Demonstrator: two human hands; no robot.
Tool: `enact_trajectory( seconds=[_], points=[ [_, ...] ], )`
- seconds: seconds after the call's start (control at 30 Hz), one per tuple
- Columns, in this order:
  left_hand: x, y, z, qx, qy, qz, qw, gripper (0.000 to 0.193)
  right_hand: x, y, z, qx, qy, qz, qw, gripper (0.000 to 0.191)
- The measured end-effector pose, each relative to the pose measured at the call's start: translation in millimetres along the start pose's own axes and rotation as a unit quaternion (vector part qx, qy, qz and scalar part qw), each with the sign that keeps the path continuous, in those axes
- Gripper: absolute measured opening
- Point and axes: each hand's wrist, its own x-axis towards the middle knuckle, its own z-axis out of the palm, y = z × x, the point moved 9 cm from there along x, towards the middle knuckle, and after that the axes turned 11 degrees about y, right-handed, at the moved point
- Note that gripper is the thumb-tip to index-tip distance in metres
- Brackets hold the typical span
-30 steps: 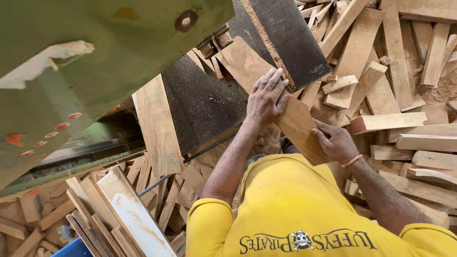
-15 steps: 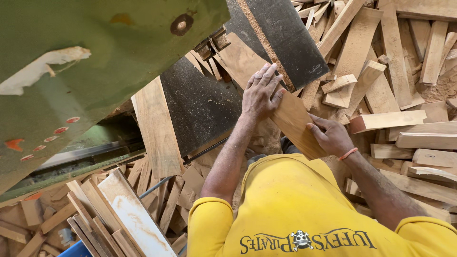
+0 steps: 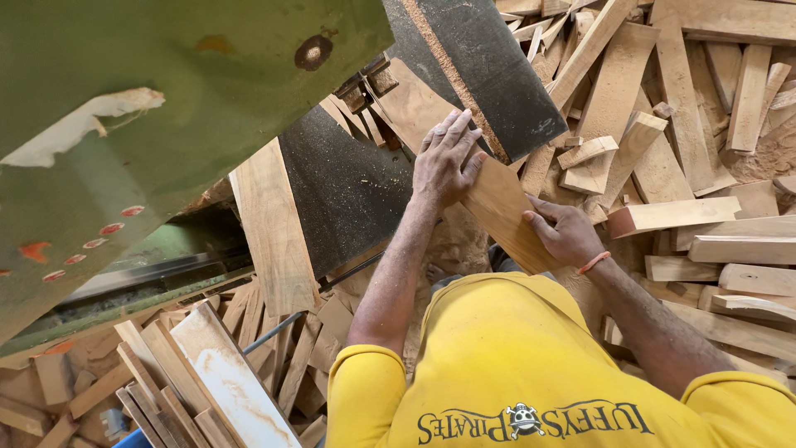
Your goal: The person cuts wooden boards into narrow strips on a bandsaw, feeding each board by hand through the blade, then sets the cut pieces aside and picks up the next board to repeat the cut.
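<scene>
You are pressing your left hand (image 3: 446, 158), fingers spread, flat on the board (image 3: 497, 207) while your right hand (image 3: 564, 234) is pinching its near edge, steadying it on the dark table (image 3: 348, 191).

**Green machine amid heaps of offcuts**

A large green-painted metal machine housing (image 3: 166, 108), its paint chipped to bare patches, fills the upper left. Below it runs a dark horizontal metal rail (image 3: 149, 278). Two dark, sawdust-flecked flat table surfaces (image 3: 344, 187) slope across the middle. Pale sawn timber offcuts (image 3: 705, 124) lie piled criss-cross over the whole right side, with loose sawdust (image 3: 775, 153) between them. More wooden slats (image 3: 207, 373) are stacked near left. Light is even and soft.
</scene>
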Motion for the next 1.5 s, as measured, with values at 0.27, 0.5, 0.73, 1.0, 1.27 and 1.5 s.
enact_trajectory(
  seconds=[0.27, 0.5, 0.73, 1.0, 1.27, 1.5],
  points=[
    [4.6, -4.1, -2.0, -0.007, -0.004, -0.001, 1.0, 0.045, 7.0, 3.0, 6.5, -0.014, 0.007, 0.006, 1.0, 0.043],
    [5.0, -6.6, 4.7, 0.016, 0.013, 0.02, 1.0, 0.048, 14.9, 0.6, 10.1, 0.005, 0.016, 0.014, 1.0, 0.044],
    [-29.5, 46.3, 34.8, 0.006, -0.033, 0.077, 0.996, 0.058, 19.7, 3.2, 14.6, -0.026, 0.022, 0.034, 0.999, 0.043],
    [-21.3, 39.1, 22.7, -0.022, -0.012, 0.067, 0.997, 0.052, 27.3, -5.0, 18.9, -0.014, -0.005, 0.028, 0.999, 0.041],
    [-15.8, 32.9, 18.0, -0.042, -0.019, 0.039, 0.998, 0.05, 31.9, -17.0, 17.9, 0.005, -0.006, 0.015, 1.0, 0.04],
    [-9.8, 26.8, 18.0, -0.04, -0.01, 0.035, 0.999, 0.05, 40.4, -9.7, 24.0, 0.008, 0.0, 0.017, 1.0, 0.04]
  ],
)
